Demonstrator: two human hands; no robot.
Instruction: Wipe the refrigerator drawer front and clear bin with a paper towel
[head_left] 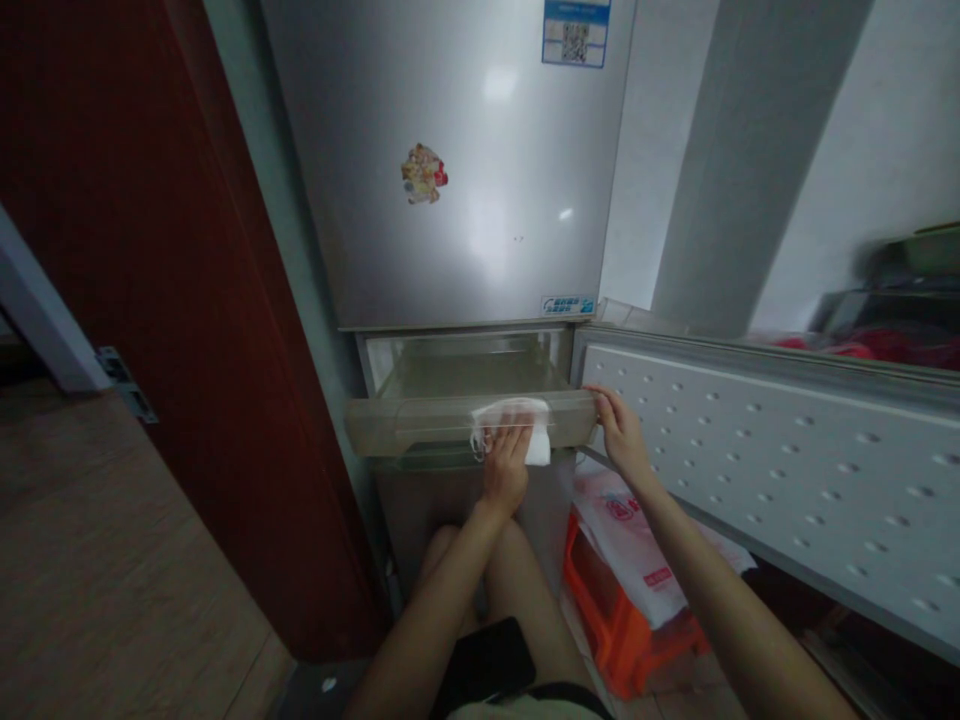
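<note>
A clear plastic drawer (420, 420) is pulled out of the lower part of a silver fridge (465, 180). My left hand (504, 470) presses a white cloth (517, 425) flat against the drawer's front wall, fingers stretched over the cloth. My right hand (619, 430) grips the drawer's right front corner, with its fingers curled over the rim. The drawer looks empty inside.
The fridge's lower door (787, 470) stands open to the right, white dimpled lining facing me. An orange crate (622, 630) with a white plastic bag (637, 540) sits on the floor below it. A dark red door (150, 300) is on the left. My knees are below the drawer.
</note>
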